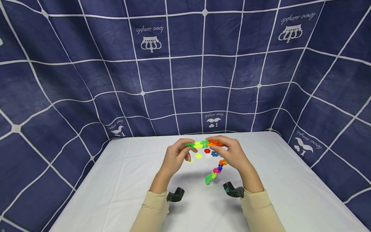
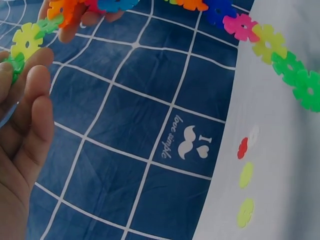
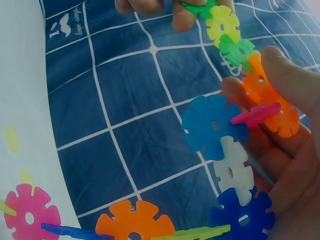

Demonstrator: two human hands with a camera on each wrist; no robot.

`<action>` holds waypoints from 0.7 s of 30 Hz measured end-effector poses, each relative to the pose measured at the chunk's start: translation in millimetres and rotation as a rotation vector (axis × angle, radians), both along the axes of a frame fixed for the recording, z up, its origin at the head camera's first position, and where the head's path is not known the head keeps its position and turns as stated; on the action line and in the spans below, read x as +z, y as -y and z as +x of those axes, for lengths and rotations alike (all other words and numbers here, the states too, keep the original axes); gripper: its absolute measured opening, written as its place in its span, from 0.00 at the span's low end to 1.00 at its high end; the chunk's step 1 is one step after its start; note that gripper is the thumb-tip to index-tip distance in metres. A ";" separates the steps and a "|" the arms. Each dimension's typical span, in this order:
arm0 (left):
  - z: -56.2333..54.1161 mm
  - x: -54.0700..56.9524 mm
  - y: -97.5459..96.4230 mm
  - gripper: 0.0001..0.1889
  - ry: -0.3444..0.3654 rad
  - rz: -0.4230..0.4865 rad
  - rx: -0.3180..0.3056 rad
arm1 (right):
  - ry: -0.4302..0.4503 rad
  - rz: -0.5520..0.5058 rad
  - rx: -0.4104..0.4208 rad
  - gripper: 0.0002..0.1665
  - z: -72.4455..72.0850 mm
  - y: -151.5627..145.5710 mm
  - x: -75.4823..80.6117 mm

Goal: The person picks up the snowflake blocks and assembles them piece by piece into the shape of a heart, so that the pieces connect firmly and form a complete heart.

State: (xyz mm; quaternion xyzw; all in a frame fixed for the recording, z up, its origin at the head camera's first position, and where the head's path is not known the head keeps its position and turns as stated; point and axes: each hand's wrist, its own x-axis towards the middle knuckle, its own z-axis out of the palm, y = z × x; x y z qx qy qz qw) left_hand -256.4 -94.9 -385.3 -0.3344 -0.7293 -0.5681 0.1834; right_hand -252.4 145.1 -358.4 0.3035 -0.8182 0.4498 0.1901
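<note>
A chain of slotted plastic snowflake discs stretches between both hands above the white table. My left hand pinches the green disc at one end between thumb and fingers. Next to that disc come a yellow disc and a lighter green disc. With thumb and fingers, my right hand grips the orange discs. A pink disc joins them to a blue disc, then white and dark blue ones. From there the chain hangs down, ending in green discs.
Loose discs lie flat on the white table: a red disc, a white disc and two yellow ones. A dark blue checked cloth hangs behind and along the sides. Black bands sit on both wrists.
</note>
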 end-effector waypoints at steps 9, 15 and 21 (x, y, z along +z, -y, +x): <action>0.3 0.2 -2.2 0.12 -0.017 0.031 -0.023 | -0.030 -0.035 0.032 0.16 1.1 2.7 0.7; -0.1 -0.6 -2.4 0.12 -0.014 0.004 -0.014 | -0.022 -0.021 0.012 0.16 1.1 3.0 0.9; -0.1 -1.1 -1.4 0.16 -0.025 -0.028 0.012 | -0.035 -0.015 -0.010 0.16 1.7 2.7 1.2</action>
